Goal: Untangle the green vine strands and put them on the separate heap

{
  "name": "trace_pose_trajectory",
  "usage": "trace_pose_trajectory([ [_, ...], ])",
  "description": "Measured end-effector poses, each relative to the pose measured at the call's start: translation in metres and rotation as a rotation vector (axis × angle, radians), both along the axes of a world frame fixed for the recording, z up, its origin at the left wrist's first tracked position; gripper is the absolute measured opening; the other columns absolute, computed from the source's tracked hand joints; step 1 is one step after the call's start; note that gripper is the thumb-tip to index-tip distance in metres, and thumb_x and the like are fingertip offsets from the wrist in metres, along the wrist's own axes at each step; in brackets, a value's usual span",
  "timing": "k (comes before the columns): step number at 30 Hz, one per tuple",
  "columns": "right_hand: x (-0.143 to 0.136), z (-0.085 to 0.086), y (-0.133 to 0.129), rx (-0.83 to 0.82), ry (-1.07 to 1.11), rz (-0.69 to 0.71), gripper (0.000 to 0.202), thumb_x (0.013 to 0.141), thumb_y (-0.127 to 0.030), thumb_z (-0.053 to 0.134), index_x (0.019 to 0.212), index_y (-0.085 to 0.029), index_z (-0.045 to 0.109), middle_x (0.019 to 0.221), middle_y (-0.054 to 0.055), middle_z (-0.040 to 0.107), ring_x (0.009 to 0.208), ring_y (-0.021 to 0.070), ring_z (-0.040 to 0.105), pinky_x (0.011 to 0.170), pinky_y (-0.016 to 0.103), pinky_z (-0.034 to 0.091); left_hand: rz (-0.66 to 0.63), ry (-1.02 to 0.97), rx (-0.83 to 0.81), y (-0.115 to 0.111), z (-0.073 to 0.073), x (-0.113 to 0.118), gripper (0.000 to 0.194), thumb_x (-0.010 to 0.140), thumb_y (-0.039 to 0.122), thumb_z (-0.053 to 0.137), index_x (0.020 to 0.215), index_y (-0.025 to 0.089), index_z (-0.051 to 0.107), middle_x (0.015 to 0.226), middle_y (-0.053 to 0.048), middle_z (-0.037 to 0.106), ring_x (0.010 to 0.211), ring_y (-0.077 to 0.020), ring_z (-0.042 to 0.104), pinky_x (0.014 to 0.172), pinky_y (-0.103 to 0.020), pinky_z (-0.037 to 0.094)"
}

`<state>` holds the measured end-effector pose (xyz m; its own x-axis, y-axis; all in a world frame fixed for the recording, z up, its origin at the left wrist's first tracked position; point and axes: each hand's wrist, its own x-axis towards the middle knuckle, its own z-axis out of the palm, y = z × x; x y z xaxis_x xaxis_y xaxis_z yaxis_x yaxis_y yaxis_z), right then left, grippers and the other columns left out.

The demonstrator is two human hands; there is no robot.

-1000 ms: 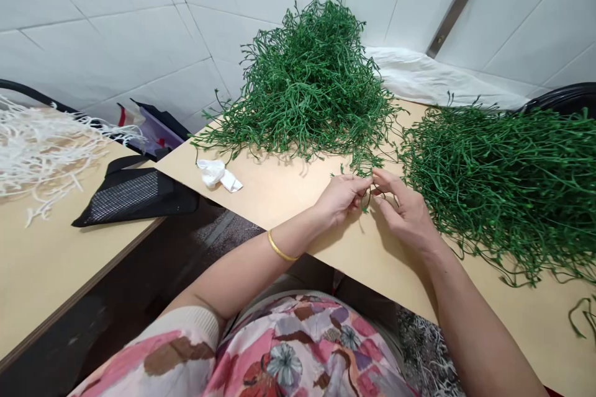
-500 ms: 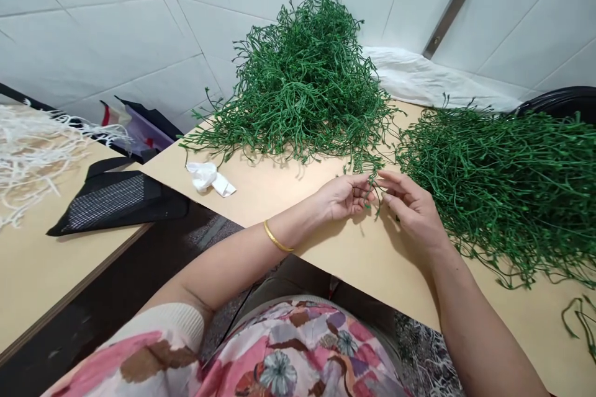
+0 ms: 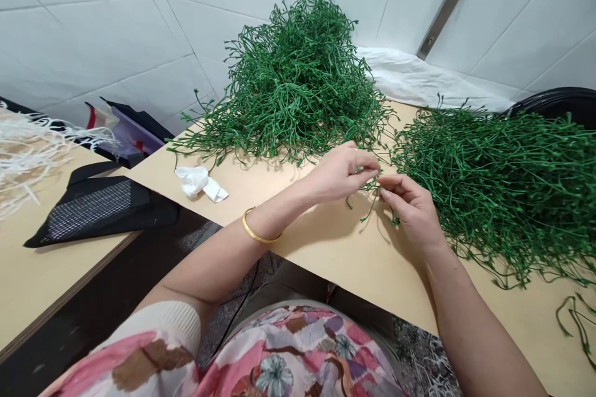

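Observation:
My left hand (image 3: 342,173) is over the table's front part, palm turned down, with thumb and fingers pinched on a thin green stem. Close beside it, my right hand (image 3: 412,208) pinches the same small green stem piece (image 3: 369,209) between thumb and forefinger. Its slim branches with small bud-like tips hang below the fingertips; the exact grip points are partly hidden. Behind my hands rises a tall tangled pile of green stems (image 3: 298,80). A second, flatter heap of green stems (image 3: 493,180) lies to the right of my right hand.
A crumpled white tissue (image 3: 200,183) lies on the tan table (image 3: 344,254). On the left table are a black mesh pouch (image 3: 93,208) and white strands (image 3: 28,155). White cloth (image 3: 428,80) lies along the wall, near a black round object (image 3: 559,99). Several loose stems (image 3: 580,322) lie far right.
My left hand has turned from palm up to palm down and risen slightly, its fingers now pinching near the right fingertips. The right hand has stayed nearly in place.

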<state>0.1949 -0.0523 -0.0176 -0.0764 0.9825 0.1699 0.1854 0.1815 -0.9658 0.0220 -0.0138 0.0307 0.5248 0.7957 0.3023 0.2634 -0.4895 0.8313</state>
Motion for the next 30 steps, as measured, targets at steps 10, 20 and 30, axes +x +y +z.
trace_pose_trajectory([
  [10, 0.008, 0.001, 0.004, -0.041, -0.012, 0.057, 0.024, 0.074, -0.024, 0.059, 0.098, -0.022, 0.059, 0.081, 0.001, 0.062, 0.074, 0.0128, 0.059, 0.066, 0.025, 0.048, -0.172, 0.060, -0.122, 0.018, -0.030, 0.005, 0.014, 0.072, 0.024, 0.055, 0.079, 0.014, 0.061, 0.069, -0.001, 0.055, 0.059, -0.0081, 0.046, 0.054, -0.020, 0.034],
  [20, 0.003, 0.002, 0.006, -0.051, -0.055, 0.010, 0.018, 0.077, -0.031, 0.058, 0.091, -0.020, 0.060, 0.078, 0.001, 0.061, 0.070, 0.0115, 0.057, 0.064, 0.024, 0.047, -0.169, 0.164, -0.013, 0.019, -0.046, 0.012, 0.015, 0.073, 0.017, 0.046, 0.071, 0.015, 0.061, 0.066, -0.001, 0.057, 0.064, -0.0111, 0.048, 0.060, -0.022, 0.034],
  [30, 0.008, 0.006, 0.002, 0.022, -0.117, 0.097, 0.027, 0.083, -0.040, 0.048, 0.098, -0.021, 0.061, 0.081, 0.002, 0.057, 0.072, 0.0132, 0.056, 0.065, 0.026, 0.048, -0.168, 0.017, -0.125, 0.015, -0.045, 0.011, 0.017, 0.073, 0.013, 0.042, 0.067, 0.014, 0.057, 0.060, 0.001, 0.051, 0.058, -0.0088, 0.042, 0.057, -0.021, 0.032],
])
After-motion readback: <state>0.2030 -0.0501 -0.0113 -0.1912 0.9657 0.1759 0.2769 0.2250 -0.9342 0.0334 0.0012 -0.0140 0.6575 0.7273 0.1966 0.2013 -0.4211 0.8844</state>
